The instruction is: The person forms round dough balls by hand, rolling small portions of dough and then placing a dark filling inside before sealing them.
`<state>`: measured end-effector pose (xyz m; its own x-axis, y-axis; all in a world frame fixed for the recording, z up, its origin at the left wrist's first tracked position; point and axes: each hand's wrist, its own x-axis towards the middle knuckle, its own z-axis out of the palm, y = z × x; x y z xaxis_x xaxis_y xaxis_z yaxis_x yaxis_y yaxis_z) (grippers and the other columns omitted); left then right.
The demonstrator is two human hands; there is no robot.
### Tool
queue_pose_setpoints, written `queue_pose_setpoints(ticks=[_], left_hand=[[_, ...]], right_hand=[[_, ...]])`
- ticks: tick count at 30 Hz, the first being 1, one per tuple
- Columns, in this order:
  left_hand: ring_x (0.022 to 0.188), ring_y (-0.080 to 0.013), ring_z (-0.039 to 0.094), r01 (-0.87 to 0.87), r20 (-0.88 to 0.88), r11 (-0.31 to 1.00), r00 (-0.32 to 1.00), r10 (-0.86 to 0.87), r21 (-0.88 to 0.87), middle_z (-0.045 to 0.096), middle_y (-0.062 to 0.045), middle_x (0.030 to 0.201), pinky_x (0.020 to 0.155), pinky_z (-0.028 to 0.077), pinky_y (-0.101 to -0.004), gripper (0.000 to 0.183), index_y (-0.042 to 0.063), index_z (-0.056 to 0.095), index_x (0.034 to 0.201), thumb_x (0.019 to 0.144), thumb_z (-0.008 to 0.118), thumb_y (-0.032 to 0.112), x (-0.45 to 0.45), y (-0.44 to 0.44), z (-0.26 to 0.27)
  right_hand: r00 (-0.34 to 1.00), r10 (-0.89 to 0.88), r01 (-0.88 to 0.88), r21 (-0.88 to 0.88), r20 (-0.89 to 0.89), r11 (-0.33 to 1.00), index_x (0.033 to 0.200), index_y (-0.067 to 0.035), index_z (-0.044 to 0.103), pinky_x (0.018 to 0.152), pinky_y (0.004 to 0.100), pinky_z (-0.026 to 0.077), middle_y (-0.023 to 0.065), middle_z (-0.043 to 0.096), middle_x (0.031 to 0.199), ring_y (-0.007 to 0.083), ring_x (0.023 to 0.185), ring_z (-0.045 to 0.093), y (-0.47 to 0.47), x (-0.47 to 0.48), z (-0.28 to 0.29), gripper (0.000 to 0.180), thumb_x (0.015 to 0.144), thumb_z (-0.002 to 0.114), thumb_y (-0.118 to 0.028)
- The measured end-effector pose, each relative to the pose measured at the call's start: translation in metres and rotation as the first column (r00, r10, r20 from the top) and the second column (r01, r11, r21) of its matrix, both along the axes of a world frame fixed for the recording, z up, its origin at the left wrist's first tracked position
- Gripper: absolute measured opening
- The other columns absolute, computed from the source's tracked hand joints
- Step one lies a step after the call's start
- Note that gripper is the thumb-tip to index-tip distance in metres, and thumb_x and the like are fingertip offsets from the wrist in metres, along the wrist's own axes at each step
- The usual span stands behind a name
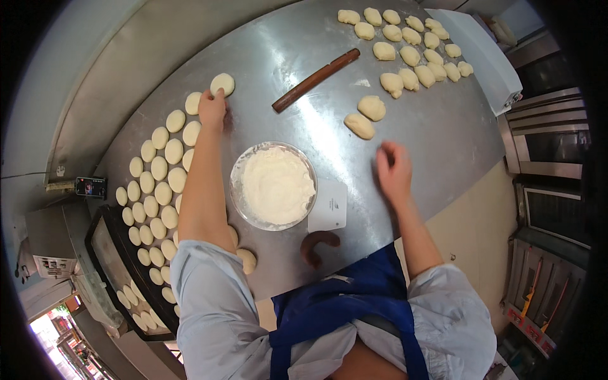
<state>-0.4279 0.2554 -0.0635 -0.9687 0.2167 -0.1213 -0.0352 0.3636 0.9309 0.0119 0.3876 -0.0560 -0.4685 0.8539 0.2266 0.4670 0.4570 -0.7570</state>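
Note:
My left hand reaches to the far left of the steel table, its thumb over the near edge of a flat dough round. Whether that round is raised off the steel, I cannot tell. Rows of similar dough rounds lie beside and under my left forearm. My right hand is slightly blurred and loosely curled, a gap showing between thumb and fingers, with nothing in it. Just beyond it lie two dough pieces, one oblong and one rounder. Between my arms stands a clear bowl of flour.
A wooden rolling pin lies diagonally across the steel table. Several lumpy dough pieces cover its far right. A white dough scraper and a curved brown object are near me. A black tray holds more rounds at left.

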Motion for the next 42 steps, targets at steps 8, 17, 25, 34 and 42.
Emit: queue_pose_setpoints(ticks=[8,17,25,34,42], left_hand=[[0.086,-0.0180,0.065,0.451,-0.247,0.881,0.846,-0.473,-0.143,0.065,-0.011,0.109,0.076,0.052,-0.0305,0.031,0.002,0.065,0.116,0.089,0.067,0.017,0.148,-0.116,0.060],[0.100,-0.0144,0.063,0.252,0.446,0.868,0.777,-0.445,0.427,0.063,-0.008,0.122,0.084,0.052,-0.0283,0.037,0.003,0.055,0.133,0.099,0.059,0.017,0.340,-0.185,0.112],[0.114,-0.0289,0.061,-0.417,0.754,0.680,0.574,-0.318,0.604,0.057,-0.017,0.132,0.090,0.056,-0.0373,0.040,-0.004,0.045,0.135,0.104,0.047,0.020,0.379,-0.163,0.025],[0.117,-0.0312,0.060,-0.280,0.703,0.737,0.619,-0.351,0.615,0.057,-0.018,0.129,0.094,0.056,-0.0405,0.040,-0.004,0.043,0.135,0.105,0.046,0.023,0.387,-0.201,0.076],[0.115,-0.0294,0.060,-0.366,0.721,0.662,0.566,-0.400,0.654,0.057,-0.021,0.129,0.102,0.047,-0.0416,0.037,-0.006,0.043,0.135,0.103,0.044,0.013,0.410,-0.198,0.066]], right_hand=[[0.973,-0.094,0.064,0.145,0.212,0.987,0.106,-0.003,0.065,0.088,0.0429,0.049,0.0173,0.066,0.108,0.0355,0.101,0.061,0.083,-0.090,-0.015,0.032,0.085,0.069,-0.027],[0.923,0.004,0.050,0.130,-0.386,0.990,0.108,-0.005,0.060,0.081,0.0387,0.051,0.0137,0.065,0.104,0.0295,0.094,0.064,0.018,-0.061,0.046,0.033,0.078,0.074,-0.012],[0.776,0.629,-0.621,0.239,0.055,0.746,0.121,-0.002,0.062,0.090,0.0462,0.050,0.0198,0.065,0.115,0.0361,0.105,0.062,-0.087,0.003,0.036,0.047,0.086,0.069,-0.032],[0.779,0.200,-0.410,0.241,0.595,0.880,0.135,-0.002,0.049,0.072,0.0444,0.056,0.0154,0.062,0.109,0.0306,0.092,0.067,-0.024,-0.046,-0.007,0.052,0.095,0.057,-0.035],[0.856,0.517,-0.517,-0.014,-0.022,0.856,0.132,-0.012,0.060,0.093,0.0421,0.046,0.0168,0.061,0.107,0.0326,0.102,0.060,-0.013,-0.025,-0.010,0.038,0.097,0.047,-0.019]])
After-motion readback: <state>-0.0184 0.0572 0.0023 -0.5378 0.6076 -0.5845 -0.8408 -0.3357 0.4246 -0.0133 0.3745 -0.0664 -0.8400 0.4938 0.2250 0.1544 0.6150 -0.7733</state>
